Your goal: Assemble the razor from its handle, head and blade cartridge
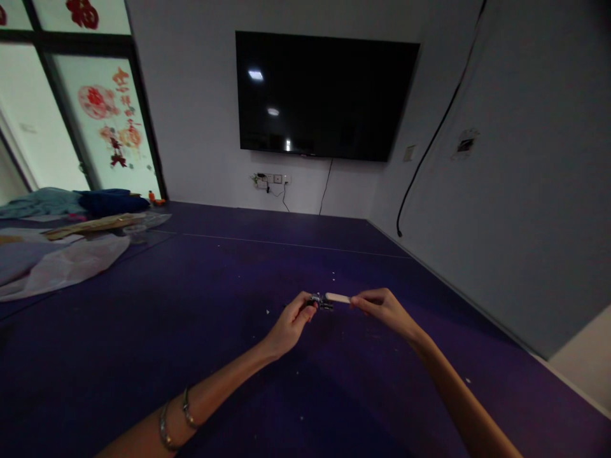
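The left hand (pixel 291 323) clamps its fingers on a small metal gadget (pixel 323 303) over the purple floor (pixel 229 273); the right hand (pixel 386 312) pinches a pale stick (pixel 338 298) in its fingertips, left end at the gadget.

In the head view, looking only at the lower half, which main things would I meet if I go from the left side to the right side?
Crumpled plastic sheet → two bracelets → left hand → small metallic object → pale flat stick → right hand.
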`<state>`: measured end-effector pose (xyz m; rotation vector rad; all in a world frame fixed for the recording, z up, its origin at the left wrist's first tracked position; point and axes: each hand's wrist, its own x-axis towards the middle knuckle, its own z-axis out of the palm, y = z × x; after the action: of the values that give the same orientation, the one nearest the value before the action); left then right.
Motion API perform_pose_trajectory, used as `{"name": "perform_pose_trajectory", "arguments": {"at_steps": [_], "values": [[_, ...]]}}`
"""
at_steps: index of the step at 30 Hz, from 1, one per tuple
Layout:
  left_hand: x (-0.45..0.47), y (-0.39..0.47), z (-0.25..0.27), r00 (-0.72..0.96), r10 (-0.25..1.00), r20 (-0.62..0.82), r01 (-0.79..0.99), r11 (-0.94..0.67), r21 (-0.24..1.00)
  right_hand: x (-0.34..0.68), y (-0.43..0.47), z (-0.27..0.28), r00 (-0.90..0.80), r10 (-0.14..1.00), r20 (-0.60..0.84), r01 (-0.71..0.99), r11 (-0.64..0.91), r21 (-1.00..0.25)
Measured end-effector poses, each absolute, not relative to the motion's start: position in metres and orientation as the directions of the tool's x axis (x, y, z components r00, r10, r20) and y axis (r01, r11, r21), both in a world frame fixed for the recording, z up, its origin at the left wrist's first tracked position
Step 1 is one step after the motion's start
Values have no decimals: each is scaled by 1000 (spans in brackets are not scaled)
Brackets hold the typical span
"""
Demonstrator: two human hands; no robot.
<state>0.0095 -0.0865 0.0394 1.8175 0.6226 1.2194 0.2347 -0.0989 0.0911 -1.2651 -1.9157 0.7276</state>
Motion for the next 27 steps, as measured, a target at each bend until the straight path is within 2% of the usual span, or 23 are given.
{"name": "perform_pose_trajectory", "arguments": {"at_steps": [5, 19, 22, 27], "values": [[9, -87, 39, 413, 782, 467, -13, -508, 861, 231, -101, 93, -309, 914, 265, 487, 391, -781], [10, -90, 41, 418, 771, 480, -84, -494, 866, 237, -99, 92, -279, 920, 276, 523, 387, -759], [14, -90, 37, 421, 799, 429, -155, -403, 902, 236, -100, 92, -259, 922, 288, 512, 384, -768], [25, -96, 31, 518, 808, 280, -362, -89, 928, 230, -98, 86, -295, 900, 322, 482, 431, -762]]}}
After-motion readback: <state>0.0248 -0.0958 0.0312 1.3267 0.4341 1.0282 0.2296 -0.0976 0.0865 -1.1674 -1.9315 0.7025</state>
